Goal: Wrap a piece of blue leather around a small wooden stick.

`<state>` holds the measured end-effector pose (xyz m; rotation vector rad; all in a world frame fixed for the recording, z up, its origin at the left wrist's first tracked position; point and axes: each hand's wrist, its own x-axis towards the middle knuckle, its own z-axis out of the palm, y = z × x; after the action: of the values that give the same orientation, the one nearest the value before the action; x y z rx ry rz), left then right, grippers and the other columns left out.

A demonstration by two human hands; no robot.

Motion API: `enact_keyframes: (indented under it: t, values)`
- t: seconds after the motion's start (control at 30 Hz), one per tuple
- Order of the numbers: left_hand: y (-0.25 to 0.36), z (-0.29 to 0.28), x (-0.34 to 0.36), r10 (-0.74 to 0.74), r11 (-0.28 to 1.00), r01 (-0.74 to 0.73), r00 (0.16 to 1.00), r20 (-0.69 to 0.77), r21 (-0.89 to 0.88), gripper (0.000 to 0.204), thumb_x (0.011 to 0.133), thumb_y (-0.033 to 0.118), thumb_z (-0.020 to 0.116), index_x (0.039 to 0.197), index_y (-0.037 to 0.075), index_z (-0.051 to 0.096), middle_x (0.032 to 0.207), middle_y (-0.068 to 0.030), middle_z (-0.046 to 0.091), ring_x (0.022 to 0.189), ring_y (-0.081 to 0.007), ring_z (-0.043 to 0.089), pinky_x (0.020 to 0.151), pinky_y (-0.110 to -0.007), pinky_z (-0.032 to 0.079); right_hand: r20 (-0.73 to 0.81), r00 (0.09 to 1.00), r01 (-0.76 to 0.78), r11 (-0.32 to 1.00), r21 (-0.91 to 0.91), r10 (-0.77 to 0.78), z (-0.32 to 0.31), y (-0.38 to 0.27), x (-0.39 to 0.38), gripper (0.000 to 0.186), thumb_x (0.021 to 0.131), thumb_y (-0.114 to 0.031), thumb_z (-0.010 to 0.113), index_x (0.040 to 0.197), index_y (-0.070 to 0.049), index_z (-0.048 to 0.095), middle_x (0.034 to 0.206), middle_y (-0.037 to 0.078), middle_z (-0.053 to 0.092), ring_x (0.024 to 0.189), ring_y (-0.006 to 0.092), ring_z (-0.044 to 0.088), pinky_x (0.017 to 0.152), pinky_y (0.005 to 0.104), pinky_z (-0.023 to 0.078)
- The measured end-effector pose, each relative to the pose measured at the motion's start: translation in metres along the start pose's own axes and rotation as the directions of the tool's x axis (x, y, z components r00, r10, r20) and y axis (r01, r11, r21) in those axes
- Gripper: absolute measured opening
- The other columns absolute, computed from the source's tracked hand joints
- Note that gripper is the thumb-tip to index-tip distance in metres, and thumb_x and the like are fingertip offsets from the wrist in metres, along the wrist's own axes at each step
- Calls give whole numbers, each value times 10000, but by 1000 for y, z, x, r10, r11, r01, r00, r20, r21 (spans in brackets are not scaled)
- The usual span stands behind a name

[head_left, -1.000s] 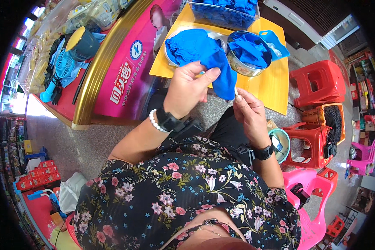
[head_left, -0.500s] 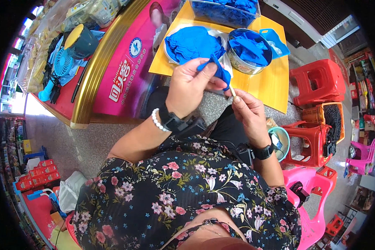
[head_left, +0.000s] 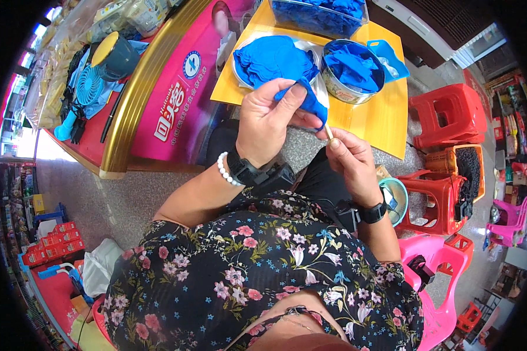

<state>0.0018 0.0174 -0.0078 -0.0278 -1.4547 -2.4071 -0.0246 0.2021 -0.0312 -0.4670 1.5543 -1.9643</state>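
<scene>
Between both hands is a blue cloth-like piece (head_left: 315, 105) with a thin pale stick (head_left: 328, 132) sticking out of its lower end. My left hand (head_left: 268, 120) pinches the piece between thumb and fingers. My right hand (head_left: 352, 159) grips the stick just below the cloth, thumb against fingertips. Beyond my hands, a heap of flat blue pieces (head_left: 275, 58) lies on a white plate. Right of it stands a round tub (head_left: 348, 96) with more blue pieces in it. How the cloth is fixed to the stick is hidden by my fingers.
A yellow table (head_left: 386, 126) holds these things, plus a clear plastic box (head_left: 316, 24) and a small blue basket (head_left: 395, 67). A pink, gold-edged counter (head_left: 170, 111) stands left. Red stools (head_left: 448, 117), a pink chair (head_left: 442, 292) and a pale-green bucket (head_left: 397, 196) stand right.
Both hands stay nearly in place on the cloth and stick. The blue piece spreads slightly wider beside my left fingers. The whole view has shifted a little.
</scene>
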Motion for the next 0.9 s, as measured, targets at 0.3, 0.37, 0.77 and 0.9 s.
enact_keyframes:
  t: [0.3,0.37,0.77,0.9]
  values:
    - [11,7,0,79,997,-79,997,25,-3,163,937,177,522,982,39,597,831,-56,630,646,-158,653,567,-251,557,132,991,-36,996,81,25,-7,-1,0,272,941,-203,513,1102,1,595,643,-76,385,526,17,288,457,179,205]
    - [7,5,-2,100,995,-99,991,85,-10,162,941,169,510,1020,47,581,852,-66,626,674,-165,652,572,-272,565,166,986,-38,994,105,21,-7,2,1,269,939,-206,515,1097,-2,592,644,-74,379,526,19,282,457,183,200]
    - [10,12,2,38,998,-39,999,-28,-41,148,930,175,535,974,36,559,845,-37,603,630,-153,643,528,-250,548,203,966,-223,913,342,160,2,-2,7,265,942,-204,504,1112,-17,584,637,-76,365,512,24,266,449,190,191]
    - [13,7,6,56,997,-55,998,-21,62,182,936,184,520,1001,30,590,987,-73,624,652,-168,645,532,-266,560,40,999,-24,998,64,22,5,-6,3,253,943,-160,504,1120,-10,603,693,-59,464,550,10,329,479,170,243]
